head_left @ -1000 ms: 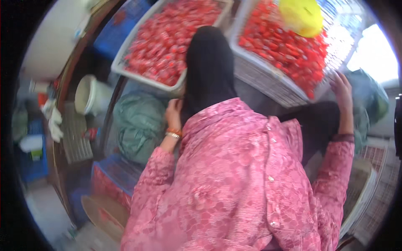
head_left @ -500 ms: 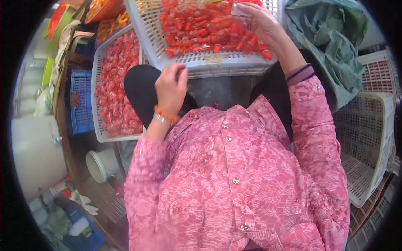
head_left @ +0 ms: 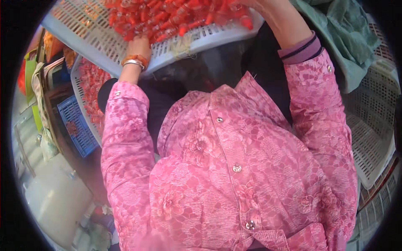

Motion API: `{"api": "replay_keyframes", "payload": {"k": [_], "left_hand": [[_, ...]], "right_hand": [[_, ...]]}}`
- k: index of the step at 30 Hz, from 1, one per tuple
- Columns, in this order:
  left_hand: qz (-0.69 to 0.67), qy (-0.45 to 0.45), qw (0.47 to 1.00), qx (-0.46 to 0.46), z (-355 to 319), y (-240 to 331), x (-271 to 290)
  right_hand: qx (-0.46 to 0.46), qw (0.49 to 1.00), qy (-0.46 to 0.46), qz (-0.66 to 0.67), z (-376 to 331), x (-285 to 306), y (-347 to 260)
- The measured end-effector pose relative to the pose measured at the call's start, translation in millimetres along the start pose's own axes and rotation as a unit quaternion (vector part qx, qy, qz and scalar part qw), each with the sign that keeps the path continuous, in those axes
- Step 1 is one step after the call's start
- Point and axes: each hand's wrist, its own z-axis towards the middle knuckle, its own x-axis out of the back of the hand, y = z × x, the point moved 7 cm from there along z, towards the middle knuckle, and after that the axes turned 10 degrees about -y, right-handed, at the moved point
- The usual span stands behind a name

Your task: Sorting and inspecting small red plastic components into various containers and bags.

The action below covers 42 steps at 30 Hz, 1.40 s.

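Note:
In front of me a white slatted plastic crate [head_left: 173, 55] holds a heap of small clear, red-capped bottles [head_left: 176, 19]. My left hand [head_left: 140, 48], with an orange bracelet and a pale band at the wrist, reaches over the crate's near rim and touches the left edge of the heap. Its fingertips are hidden among the bottles. At the top edge of the picture my right hand [head_left: 261, 7] is over the right side of the heap. The fingers there are cut off or blurred, so what they hold cannot be seen.
A second white crate [head_left: 76, 79] of similar red items stands at the left, beside a blue crate [head_left: 77, 125]. Green sheeting [head_left: 343, 46] hangs at the right above a white crate [head_left: 370, 125]. A large white container [head_left: 58, 196] is at lower left.
My left hand has moved forward and left, from the air before the crate into the heap. The crate appears turned and higher left in view. The white piece in my right fingers no longer shows.

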Motion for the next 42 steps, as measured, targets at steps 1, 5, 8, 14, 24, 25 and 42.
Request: {"api": "replay_keyframes", "payload": {"k": [1,5,8,14,24,25,42], "left_hand": [[0.005,0.035,0.999,-0.006,-3,1,6],[-0.154,0.018,0.987,0.049,-21,-9,23],[-0.625,0.095,0.769,0.094,-54,-19,39],[-0.930,0.131,0.345,0.012,-74,31,47],[-0.874,0.139,0.464,0.038,-97,53,60],[-0.888,0.117,0.443,0.032,-98,54,58],[-0.794,0.253,0.552,0.038,-110,64,67]], "right_hand": [[0.010,1.000,-0.018,-0.016,2,-3,-1],[-0.079,0.993,-0.026,-0.078,-9,-31,-3],[-0.101,0.978,-0.052,-0.174,-2,-41,9],[-0.065,0.937,-0.128,-0.317,-6,-59,62],[-0.103,0.968,-0.148,-0.176,-11,-83,66],[-0.117,0.964,-0.167,-0.169,-14,-87,65],[-0.212,0.963,-0.133,-0.097,-35,-94,75]]}}
